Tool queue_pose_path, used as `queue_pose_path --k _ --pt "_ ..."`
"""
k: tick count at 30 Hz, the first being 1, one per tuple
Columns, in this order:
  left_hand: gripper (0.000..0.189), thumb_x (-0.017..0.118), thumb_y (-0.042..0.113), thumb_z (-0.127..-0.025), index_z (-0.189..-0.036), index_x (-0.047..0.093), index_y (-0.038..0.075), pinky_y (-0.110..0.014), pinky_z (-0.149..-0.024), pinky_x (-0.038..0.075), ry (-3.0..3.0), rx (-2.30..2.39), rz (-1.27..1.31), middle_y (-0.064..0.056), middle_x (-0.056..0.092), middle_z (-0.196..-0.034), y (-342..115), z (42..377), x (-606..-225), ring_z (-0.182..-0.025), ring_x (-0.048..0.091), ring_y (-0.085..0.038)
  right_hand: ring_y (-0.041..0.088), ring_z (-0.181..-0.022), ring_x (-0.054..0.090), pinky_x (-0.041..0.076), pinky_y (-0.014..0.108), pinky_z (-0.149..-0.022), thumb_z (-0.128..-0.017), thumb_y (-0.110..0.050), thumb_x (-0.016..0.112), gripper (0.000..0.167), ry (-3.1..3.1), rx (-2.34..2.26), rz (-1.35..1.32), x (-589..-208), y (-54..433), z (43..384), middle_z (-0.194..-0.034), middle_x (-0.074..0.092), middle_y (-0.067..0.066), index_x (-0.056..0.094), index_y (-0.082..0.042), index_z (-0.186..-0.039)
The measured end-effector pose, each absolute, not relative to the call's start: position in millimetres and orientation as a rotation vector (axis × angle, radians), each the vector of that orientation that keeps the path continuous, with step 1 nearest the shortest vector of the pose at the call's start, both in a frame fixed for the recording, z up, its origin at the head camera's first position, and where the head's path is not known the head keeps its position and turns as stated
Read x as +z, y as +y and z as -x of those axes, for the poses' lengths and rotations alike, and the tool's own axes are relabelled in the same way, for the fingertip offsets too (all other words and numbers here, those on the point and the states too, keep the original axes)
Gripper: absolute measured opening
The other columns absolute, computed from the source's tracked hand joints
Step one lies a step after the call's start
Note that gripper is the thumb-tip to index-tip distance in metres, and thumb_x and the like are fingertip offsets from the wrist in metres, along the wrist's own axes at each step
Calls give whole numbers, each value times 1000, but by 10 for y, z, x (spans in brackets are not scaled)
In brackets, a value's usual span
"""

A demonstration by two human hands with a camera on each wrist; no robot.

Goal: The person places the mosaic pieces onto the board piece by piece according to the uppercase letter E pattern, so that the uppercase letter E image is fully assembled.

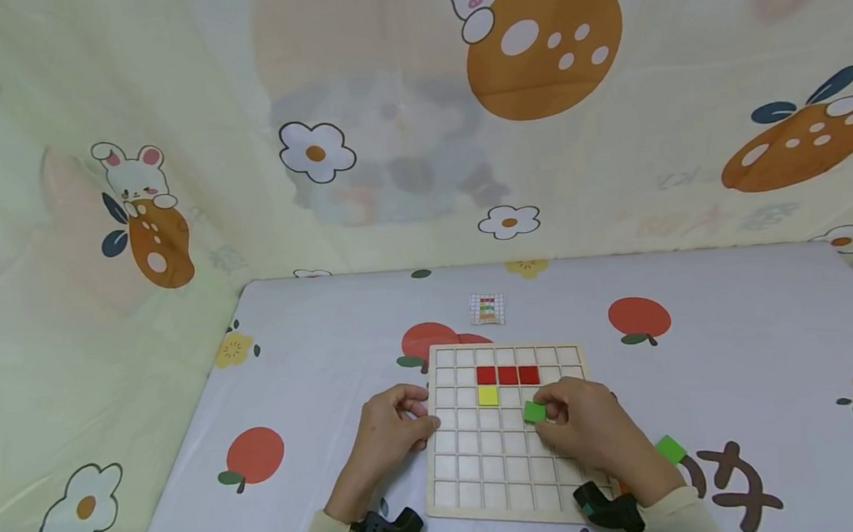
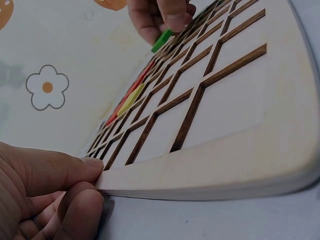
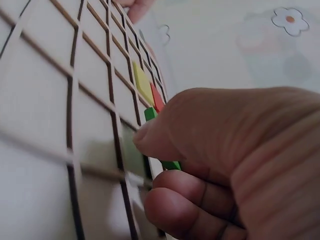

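Note:
A pale wooden grid board lies on the table. Three red tiles sit side by side in one of its upper rows, with a yellow tile directly under the leftmost. My left hand grips the board's left edge, its thumb at the wooden rim and curled fingers against the side. Between thumb and fingers, my right hand pinches a green tile, tilted close over the cells, below and right of the yellow one. The right hand's thumb covers part of that tile in the right wrist view.
Beyond the board lies a small card printed with a coloured grid pattern. Another green tile is on the table just right of my right wrist. A patterned cloth hangs along the table's back edge.

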State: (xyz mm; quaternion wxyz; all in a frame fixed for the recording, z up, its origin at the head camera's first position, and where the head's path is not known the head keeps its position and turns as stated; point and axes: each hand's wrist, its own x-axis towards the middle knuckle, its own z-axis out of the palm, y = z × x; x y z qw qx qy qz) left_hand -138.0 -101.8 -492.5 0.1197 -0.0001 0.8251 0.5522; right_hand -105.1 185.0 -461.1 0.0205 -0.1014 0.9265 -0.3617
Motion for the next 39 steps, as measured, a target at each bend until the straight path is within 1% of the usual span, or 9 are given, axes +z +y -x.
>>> queue_pose_path --k 11,18,25,33,39 --pt "31 82 3 -84 -113 70 2 -20 -52 54 2409 1612 -9 -4 65 -85 -992 1381 -4891 -56 58 -12 11 -73 51 44 24 -64 -79 -1 75 17 2845 -1130 325 -4654 1579 1132 -78 57 -3 76 -9 -95" --pt "31 82 2 -83 -112 70 1 -20 -52 53 2396 1633 -19 -4 65 -84 -998 1380 -4910 -56 58 -11 12 -74 50 43 24 -65 -81 -3 77 17 2831 -1114 311 -4664 1491 1137 -79 57 -4 77 -9 -98" --pt "31 82 3 -84 -112 70 3 -20 -52 53 2407 1611 -9 -3 65 -84 -1021 1383 -4908 -56 58 -12 12 -75 50 42 28 -68 -82 -4 77 17 2838 -1083 305 -4660 1427 1147 -78 56 -4 77 -10 -98" --pt "31 82 2 -84 -113 70 2 -21 -51 53 2420 1609 -27 -4 65 -84 -1036 1385 -4915 -55 59 -12 12 -77 51 44 30 -70 -83 -7 81 17 2830 -1041 305 -4660 1347 1154 -81 56 -6 77 -12 -99" --pt "32 82 1 -83 -112 70 0 -21 -52 53 2412 1624 -40 -5 65 -83 -1033 1391 -4932 -56 59 -12 12 -77 50 43 30 -69 -83 -10 83 18 2834 -999 275 -4679 1317 1153 -80 55 -6 77 -14 -99"
